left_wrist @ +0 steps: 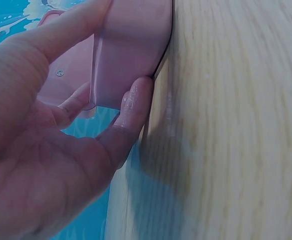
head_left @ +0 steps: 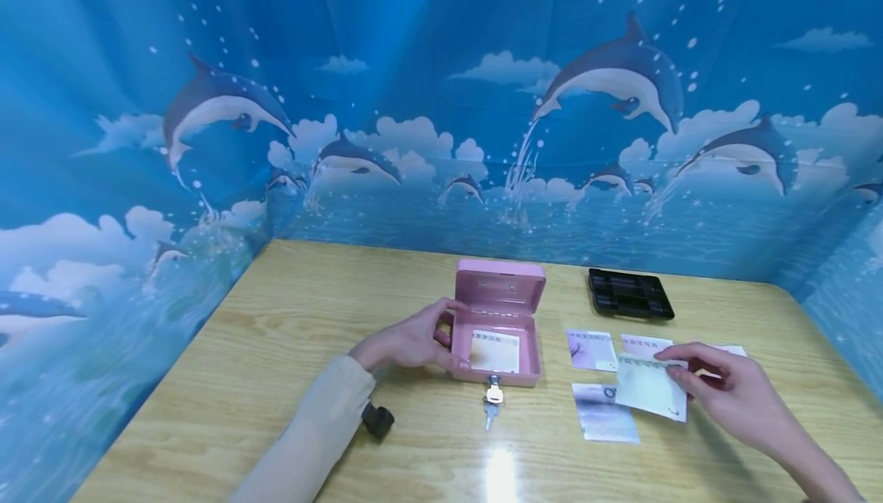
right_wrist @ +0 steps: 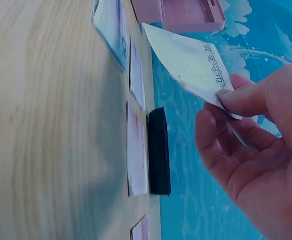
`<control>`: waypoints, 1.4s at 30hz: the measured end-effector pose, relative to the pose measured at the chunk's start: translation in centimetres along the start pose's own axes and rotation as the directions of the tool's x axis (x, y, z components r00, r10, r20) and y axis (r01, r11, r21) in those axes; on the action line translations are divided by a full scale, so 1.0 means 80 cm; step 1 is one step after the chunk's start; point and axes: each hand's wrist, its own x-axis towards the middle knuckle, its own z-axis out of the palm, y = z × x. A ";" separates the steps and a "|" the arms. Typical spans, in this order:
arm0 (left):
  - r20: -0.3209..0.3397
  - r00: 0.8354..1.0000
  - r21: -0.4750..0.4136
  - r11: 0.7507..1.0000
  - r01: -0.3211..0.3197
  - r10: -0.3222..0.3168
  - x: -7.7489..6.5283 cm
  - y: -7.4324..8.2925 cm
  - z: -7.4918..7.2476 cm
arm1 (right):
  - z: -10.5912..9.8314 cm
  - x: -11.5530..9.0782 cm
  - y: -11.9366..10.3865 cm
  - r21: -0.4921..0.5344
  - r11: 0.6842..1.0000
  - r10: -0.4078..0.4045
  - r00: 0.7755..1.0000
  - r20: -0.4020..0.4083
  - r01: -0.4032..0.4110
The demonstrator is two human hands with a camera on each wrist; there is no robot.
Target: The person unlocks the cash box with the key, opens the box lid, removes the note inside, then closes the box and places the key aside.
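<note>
A pink metal cash box [head_left: 494, 380] stands on the table with its lid raised, a pale paper note [head_left: 495, 351] lying inside. My left hand [head_left: 417, 336] grips its left side, thumb at the front corner and fingers toward the hinge; the left wrist view shows fingertips against the box wall [left_wrist: 130, 50]. Between thumb and fingers, my right hand [head_left: 734, 388] pinches a pale green paper note [head_left: 651, 386] by its edge. In the right wrist view this note [right_wrist: 188, 62] is tilted, held above the table, with printed characters near the thumb.
Under and behind the held note lie more paper notes, one lilac [head_left: 592, 350] and one grey-purple [head_left: 605, 415]. A black compartment tray [head_left: 629, 294] sits at the back right. Two keys [head_left: 492, 403] hang at the box front. A small black object [head_left: 377, 420] is by the left sleeve.
</note>
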 end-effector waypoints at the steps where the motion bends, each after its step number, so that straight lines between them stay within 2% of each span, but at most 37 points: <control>1: -0.001 1.000 0.001 1.000 0.000 0.001 0.000 0.000 0.000 | -0.001 -0.001 0.003 -0.010 1.000 0.004 1.000 0.000 -0.004; 5: 0.000 1.000 0.001 1.000 -0.004 0.004 0.001 0.000 0.000 | -0.003 -0.003 0.015 -0.023 1.000 -0.008 1.000 0.002 0.008; 15: 0.005 1.000 -0.006 1.000 -0.004 0.004 -0.001 0.000 0.001 | -0.009 -0.012 0.046 -0.090 0.996 0.000 0.998 0.070 0.006; 28: 0.004 1.000 -0.004 1.000 0.001 -0.001 0.001 -0.001 0.000 | 0.000 -0.016 0.056 -0.189 0.978 -0.070 0.993 0.093 0.086; 34: 0.005 1.000 -0.017 1.000 -0.006 0.006 0.001 -0.001 0.001 | 0.003 -0.016 0.062 -0.195 0.968 -0.141 0.986 0.089 0.156; 42: 0.001 1.000 -0.019 1.000 0.003 -0.003 0.001 -0.002 0.001 | 0.005 -0.013 0.058 -0.261 0.961 -0.061 0.990 0.125 0.093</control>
